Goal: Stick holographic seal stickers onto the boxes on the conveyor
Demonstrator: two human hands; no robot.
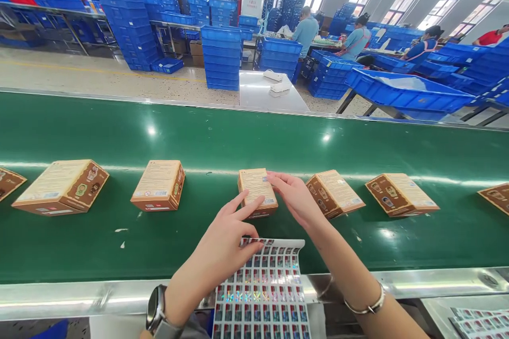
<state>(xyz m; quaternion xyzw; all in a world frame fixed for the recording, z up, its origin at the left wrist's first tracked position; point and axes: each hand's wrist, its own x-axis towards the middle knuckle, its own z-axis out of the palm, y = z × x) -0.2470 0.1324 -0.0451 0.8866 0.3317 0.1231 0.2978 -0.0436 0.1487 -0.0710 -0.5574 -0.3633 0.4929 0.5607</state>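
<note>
A cream and brown printed box (254, 185) lies on the green belt in front of me. My left hand (226, 238), with a watch at the wrist, has two fingers stretched onto the box's top face. Its thumb and a curled finger pinch the far edge of a sheet of shiny stickers (262, 296), which curls up at its far right corner. At the box's upper right edge, my right hand (292, 193) has its fingertips together on a small shiny sticker (265, 178) against the top face. The right thumb is partly hidden.
More boxes lie along the conveyor belt (207, 137), including one on the left (159, 185) and one on the right (336, 193). A metal rail (79, 296) runs along the near side. Further sticker sheets (483, 323) lie at lower right. Behind are stacked blue crates (220, 58) and several seated people.
</note>
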